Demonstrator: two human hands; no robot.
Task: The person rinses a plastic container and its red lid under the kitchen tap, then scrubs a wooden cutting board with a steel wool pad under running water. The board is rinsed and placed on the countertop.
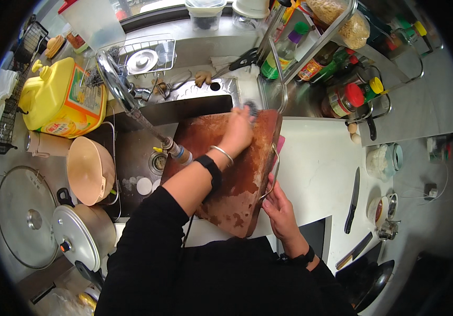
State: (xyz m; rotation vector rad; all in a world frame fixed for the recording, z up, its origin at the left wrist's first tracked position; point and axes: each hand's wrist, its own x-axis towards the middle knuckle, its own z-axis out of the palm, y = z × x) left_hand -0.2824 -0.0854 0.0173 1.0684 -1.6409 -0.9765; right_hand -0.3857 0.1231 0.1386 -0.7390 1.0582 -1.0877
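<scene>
A thick wooden cutting board [214, 154], wet-looking and patchy brown, lies tilted across the sink [131, 166] and the counter edge. Over its upper right part, my left hand [238, 132] grips a dark scouring pad [251, 108], blurred, probably steel wool. My right hand [281, 209] holds the board's right edge beside its metal loop handle [275, 170]; some of the fingers are hidden. A bit of pink cloth [280, 144] shows behind that edge. The tap's flexible spout [179, 153] hangs over the board's left side.
Left of the sink stand a yellow jug [64, 100], a beige basin [88, 170] and a pressure cooker [76, 237]. A knife [352, 201] and a cleaver [354, 251] lie on the right counter [309, 166]. A metal rack [285, 75] holds bottles at upper right.
</scene>
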